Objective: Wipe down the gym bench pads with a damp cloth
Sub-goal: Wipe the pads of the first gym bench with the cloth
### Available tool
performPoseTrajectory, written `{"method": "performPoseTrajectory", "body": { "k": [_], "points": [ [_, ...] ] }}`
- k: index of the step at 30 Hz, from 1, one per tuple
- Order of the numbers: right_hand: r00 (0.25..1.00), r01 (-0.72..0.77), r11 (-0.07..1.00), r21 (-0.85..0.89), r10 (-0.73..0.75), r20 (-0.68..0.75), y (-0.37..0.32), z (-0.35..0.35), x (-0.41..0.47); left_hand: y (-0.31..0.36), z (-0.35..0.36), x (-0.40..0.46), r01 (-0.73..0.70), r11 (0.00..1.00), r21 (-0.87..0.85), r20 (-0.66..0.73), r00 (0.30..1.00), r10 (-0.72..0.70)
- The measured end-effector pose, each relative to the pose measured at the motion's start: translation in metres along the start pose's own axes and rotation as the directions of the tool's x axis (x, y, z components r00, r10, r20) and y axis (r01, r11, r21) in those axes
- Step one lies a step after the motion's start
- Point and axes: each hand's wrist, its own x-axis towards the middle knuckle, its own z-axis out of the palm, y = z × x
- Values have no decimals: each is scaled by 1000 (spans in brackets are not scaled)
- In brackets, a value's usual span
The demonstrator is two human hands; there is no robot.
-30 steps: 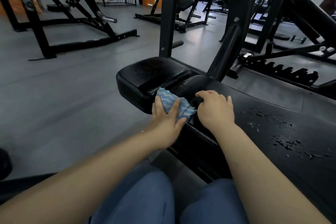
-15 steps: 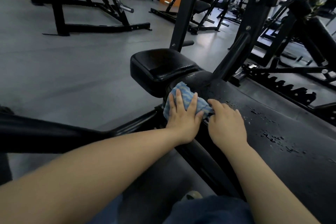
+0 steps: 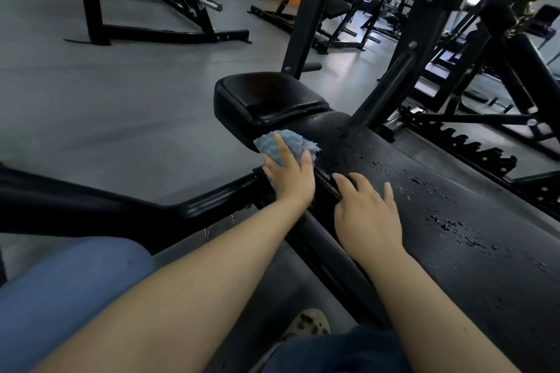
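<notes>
Cloth (image 3: 285,144): blue with a wavy pattern, bunched, lying on the near left edge of the long pad (image 3: 454,212), right at the gap where that pad meets the seat pad (image 3: 266,97). Cannot tell whether it also touches the seat pad.

Left hand (image 3: 291,175): laid flat over the cloth, fingers straight and a little spread, pressing it to the long pad's edge. Cloth shows past the fingertips and to either side of them.

Right hand (image 3: 368,215): flat on the long pad just right of the left hand and nearer the camera, fingers relaxed and slightly spread, holding nothing. Apart from the cloth.

Long pad: black, runs from the cloth toward lower right. Water droplets and small wet patches scattered over its surface to the right of the right hand.

Seat pad: black, squarish, beyond the cloth, surface looks glossy.

Frame (image 3: 403,70): black steel uprights rise behind the seat pad; a crossbar runs overhead.

Floor (image 3: 106,100): grey, left of the pads. More black gym machines stand on it well beyond the seat pad.

Near the camera: blue trouser knee (image 3: 69,281) at lower left, a spotted shoe (image 3: 306,324) below the forearms.
</notes>
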Motion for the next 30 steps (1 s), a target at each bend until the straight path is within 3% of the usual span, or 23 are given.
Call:
{"method": "performPoseTrajectory", "body": {
  "k": [6, 13, 22, 30],
  "points": [
    [995, -59, 993, 100, 67, -71, 8, -4, 0, -8, 35, -60, 64, 995, -73, 121, 991, -55],
    [998, -58, 996, 66, 60, -35, 10, -1, -5, 3, 15, -9, 179, 964, -198, 13, 984, -179],
    [995, -88, 995, 35, 90, -35, 14, -6, -5, 0, 3, -3, 263, 897, -356, 36, 963, -268],
    [986, -159, 986, 58, 162, -40, 24, -9, -11, 0, 32, -62, 363, 892, -270, 188, 928, -322]
  ]
}}
